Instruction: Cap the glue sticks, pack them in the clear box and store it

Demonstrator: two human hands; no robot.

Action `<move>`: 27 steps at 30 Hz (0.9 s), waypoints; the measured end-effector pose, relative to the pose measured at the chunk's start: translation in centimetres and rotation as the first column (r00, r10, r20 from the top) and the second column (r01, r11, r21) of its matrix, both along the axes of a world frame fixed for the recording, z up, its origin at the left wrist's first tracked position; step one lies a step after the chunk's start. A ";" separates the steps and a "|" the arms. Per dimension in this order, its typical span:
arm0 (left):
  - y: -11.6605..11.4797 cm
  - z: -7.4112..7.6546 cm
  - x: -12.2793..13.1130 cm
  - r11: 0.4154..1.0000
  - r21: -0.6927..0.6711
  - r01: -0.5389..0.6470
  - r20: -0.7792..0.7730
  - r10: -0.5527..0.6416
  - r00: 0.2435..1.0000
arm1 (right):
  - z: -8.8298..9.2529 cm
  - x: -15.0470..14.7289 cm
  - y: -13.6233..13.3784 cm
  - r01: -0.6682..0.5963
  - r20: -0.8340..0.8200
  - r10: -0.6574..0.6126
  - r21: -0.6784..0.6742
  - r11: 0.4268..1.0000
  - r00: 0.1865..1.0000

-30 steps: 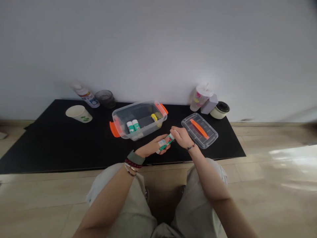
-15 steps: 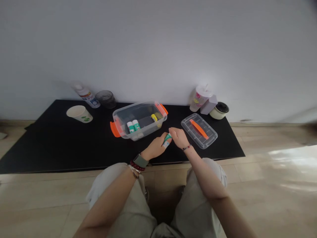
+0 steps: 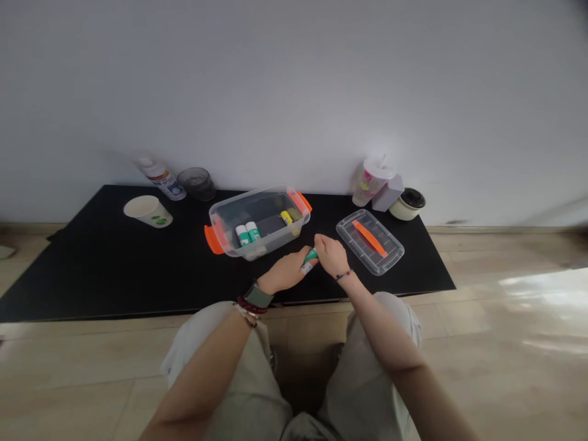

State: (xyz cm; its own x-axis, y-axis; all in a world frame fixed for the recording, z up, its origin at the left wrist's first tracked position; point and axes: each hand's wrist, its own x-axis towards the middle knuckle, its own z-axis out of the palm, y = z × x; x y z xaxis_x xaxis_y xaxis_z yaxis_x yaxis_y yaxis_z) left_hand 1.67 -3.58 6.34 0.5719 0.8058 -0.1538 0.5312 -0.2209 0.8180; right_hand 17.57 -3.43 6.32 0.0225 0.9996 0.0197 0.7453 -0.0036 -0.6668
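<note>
My left hand [image 3: 290, 270] is closed round a green-and-white glue stick [image 3: 310, 260], which tilts up to the right. Over its upper end my right hand [image 3: 331, 254] is closed, so the fingers hide that end; whether the cap is on I cannot tell. Just behind the hands stands a clear plastic box [image 3: 271, 245] without its lid. Inside it, on the left, two similar glue sticks [image 3: 248, 233] lie side by side, and a yellow one [image 3: 286, 217] lies at the right.
A clear lid [image 3: 379, 264] with an orange handle lies right of my hands. Behind it are a lidded tumbler [image 3: 369, 184], a pale box [image 3: 388, 193] and a cream pot [image 3: 404, 211]. Leftward stand a paper cup [image 3: 146, 211], a spray can [image 3: 164, 181] and a dark glass [image 3: 197, 184].
My right hand has turned slightly at the glue stick's upper end, with its fingers curled tighter. The left hand still holds the stick in nearly the same place.
</note>
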 end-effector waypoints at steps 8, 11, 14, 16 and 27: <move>0.1 0.5 -0.7 0.928 -0.334 0.168 0.332 -0.051 0.942 | 0.7 1.2 -0.3 -0.220 -0.214 0.252 0.163 0.962 0.944; -0.2 0.8 -0.7 0.901 -0.365 0.234 0.426 -0.062 0.903 | 1.3 1.6 -0.4 -0.267 -0.163 0.305 0.218 0.939 0.938; -0.5 0.4 -0.2 0.984 -0.158 0.077 0.178 -0.048 0.983 | 1.2 1.1 -0.1 -0.202 -0.008 0.204 0.095 0.975 0.979; -0.5 -0.1 0.2 0.999 0.038 -0.014 -0.071 0.017 0.997 | 0.8 0.7 0.1 -0.113 0.093 0.115 -0.028 0.993 0.989; -0.5 -0.4 0.0 0.946 -0.295 0.135 0.355 -0.023 0.934 | 1.1 1.6 -0.3 -0.263 -0.017 0.268 0.152 0.953 0.963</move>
